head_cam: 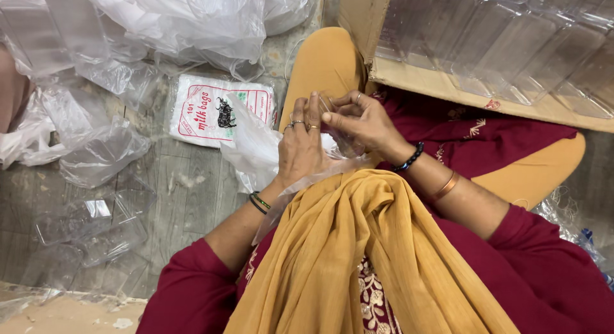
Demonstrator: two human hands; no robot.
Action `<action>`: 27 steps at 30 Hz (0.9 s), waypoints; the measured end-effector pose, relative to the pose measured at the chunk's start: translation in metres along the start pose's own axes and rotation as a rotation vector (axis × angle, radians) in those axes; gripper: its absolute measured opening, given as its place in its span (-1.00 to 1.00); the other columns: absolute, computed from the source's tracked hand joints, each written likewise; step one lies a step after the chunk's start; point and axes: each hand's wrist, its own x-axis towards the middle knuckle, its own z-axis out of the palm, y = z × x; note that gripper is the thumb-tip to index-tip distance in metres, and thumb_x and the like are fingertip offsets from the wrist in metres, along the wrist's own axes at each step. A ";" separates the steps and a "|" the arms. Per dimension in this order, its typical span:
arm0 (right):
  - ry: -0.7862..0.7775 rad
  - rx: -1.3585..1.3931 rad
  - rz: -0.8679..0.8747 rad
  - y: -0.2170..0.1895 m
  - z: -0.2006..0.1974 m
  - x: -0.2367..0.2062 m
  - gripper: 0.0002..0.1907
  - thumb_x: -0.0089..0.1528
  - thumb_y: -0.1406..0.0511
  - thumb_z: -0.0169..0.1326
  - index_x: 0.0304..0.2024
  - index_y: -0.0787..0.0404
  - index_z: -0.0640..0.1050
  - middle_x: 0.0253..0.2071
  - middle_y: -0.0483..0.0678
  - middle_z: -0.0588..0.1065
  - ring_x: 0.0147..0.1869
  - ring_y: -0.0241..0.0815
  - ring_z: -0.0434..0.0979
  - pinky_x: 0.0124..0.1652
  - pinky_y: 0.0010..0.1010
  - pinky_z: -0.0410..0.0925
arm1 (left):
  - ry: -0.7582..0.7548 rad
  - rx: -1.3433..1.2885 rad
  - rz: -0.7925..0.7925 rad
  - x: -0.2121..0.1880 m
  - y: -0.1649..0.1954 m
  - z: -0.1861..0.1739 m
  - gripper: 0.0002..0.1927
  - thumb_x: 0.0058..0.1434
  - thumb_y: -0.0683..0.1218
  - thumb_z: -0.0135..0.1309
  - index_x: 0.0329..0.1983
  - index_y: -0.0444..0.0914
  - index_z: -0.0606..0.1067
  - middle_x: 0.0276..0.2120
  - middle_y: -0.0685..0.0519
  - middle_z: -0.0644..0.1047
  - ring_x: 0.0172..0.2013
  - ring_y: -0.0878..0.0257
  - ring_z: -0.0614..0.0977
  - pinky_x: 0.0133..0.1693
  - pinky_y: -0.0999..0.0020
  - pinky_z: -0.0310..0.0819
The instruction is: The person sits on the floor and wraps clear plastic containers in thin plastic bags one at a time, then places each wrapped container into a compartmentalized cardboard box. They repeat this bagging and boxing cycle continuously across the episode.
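- Clear plastic trays [89, 228] lie on the floor, far left of the cardboard box [441, 85].
- A flat white packet of bags [214, 110] with red print lies on the floor, left of the box.
- The left hand [300, 145] is near the box's lower left corner. Its fingers are bent around a thin clear bag [256, 145], holding it.
- The right hand [358, 120] touches the left hand, just under the box. Its fingers pinch a small clear plastic piece [327, 104] at the bag's top.
- The box holds rows of clear trays [505, 46].
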 end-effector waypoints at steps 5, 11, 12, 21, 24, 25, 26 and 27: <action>0.059 -0.168 0.005 -0.013 0.010 0.004 -0.45 0.24 0.11 0.24 0.07 0.42 0.50 -0.10 0.09 0.62 -0.04 -0.24 0.62 -0.10 -0.44 0.51 | 0.005 -0.056 -0.071 0.004 0.004 -0.002 0.53 -0.32 0.53 0.39 0.53 -0.27 -0.10 0.35 -0.46 0.18 -0.02 -0.41 0.52 -0.07 -0.14 0.49; -0.217 -0.321 0.057 -0.021 -0.029 -0.025 -0.18 0.15 0.11 0.29 0.39 0.27 0.36 0.14 0.08 0.47 0.26 -0.16 0.46 0.13 -0.34 0.40 | 0.054 -0.123 -0.025 0.003 0.001 -0.007 0.54 -0.30 0.49 0.43 0.53 -0.28 -0.15 0.34 -0.47 0.18 0.07 -0.45 0.48 0.02 -0.14 0.46; -0.192 -0.286 0.033 -0.016 -0.028 -0.031 -0.19 0.14 0.12 0.31 0.37 0.29 0.37 0.14 0.08 0.49 0.26 -0.14 0.47 0.15 -0.33 0.40 | 0.055 -0.129 -0.031 0.002 0.000 -0.007 0.53 -0.31 0.47 0.43 0.54 -0.26 -0.15 0.36 -0.45 0.19 0.07 -0.44 0.48 0.03 -0.14 0.46; -0.051 0.016 -0.059 0.035 -0.018 -0.032 -0.33 0.11 0.26 0.40 0.18 0.42 0.46 0.12 0.10 0.53 0.23 -0.14 0.52 0.20 -0.32 0.41 | 0.181 -0.010 0.036 -0.002 -0.004 0.011 0.53 -0.25 0.53 0.40 0.51 -0.36 -0.13 0.34 -0.48 0.19 -0.16 -0.30 0.59 -0.29 -0.03 0.53; -0.084 0.071 -0.057 0.035 -0.019 -0.033 -0.37 0.21 0.23 0.32 0.25 0.41 0.45 0.19 0.07 0.52 0.27 -0.14 0.49 0.23 -0.32 0.39 | 0.107 -0.007 0.023 0.004 -0.012 0.012 0.54 -0.26 0.54 0.38 0.51 -0.39 -0.11 0.34 -0.45 0.19 -0.05 -0.32 0.57 -0.16 -0.04 0.53; -0.114 0.080 -0.055 0.032 -0.021 -0.033 -0.35 0.24 0.21 0.30 0.29 0.39 0.44 0.22 0.09 0.50 0.31 -0.11 0.46 0.26 -0.29 0.37 | 0.131 -0.016 0.039 0.006 -0.016 0.011 0.53 -0.24 0.53 0.40 0.51 -0.40 -0.10 0.33 -0.45 0.20 0.05 -0.32 0.52 -0.08 -0.04 0.49; -0.146 0.092 -0.054 0.028 -0.023 -0.033 -0.34 0.26 0.20 0.28 0.33 0.36 0.42 0.26 0.12 0.49 0.35 -0.08 0.44 0.29 -0.27 0.35 | 0.154 -0.022 0.056 0.009 -0.021 0.008 0.52 -0.22 0.52 0.43 0.50 -0.41 -0.08 0.32 -0.44 0.21 0.15 -0.33 0.48 0.00 -0.04 0.45; -0.193 -0.149 -0.210 0.022 -0.025 -0.033 -0.26 0.23 0.21 0.32 0.37 0.38 0.36 0.35 0.18 0.35 0.42 0.02 0.31 0.32 -0.19 0.26 | 0.173 -0.026 0.073 0.012 -0.027 0.005 0.51 -0.21 0.51 0.45 0.50 -0.43 -0.07 0.31 -0.44 0.22 0.25 -0.34 0.43 0.08 -0.05 0.40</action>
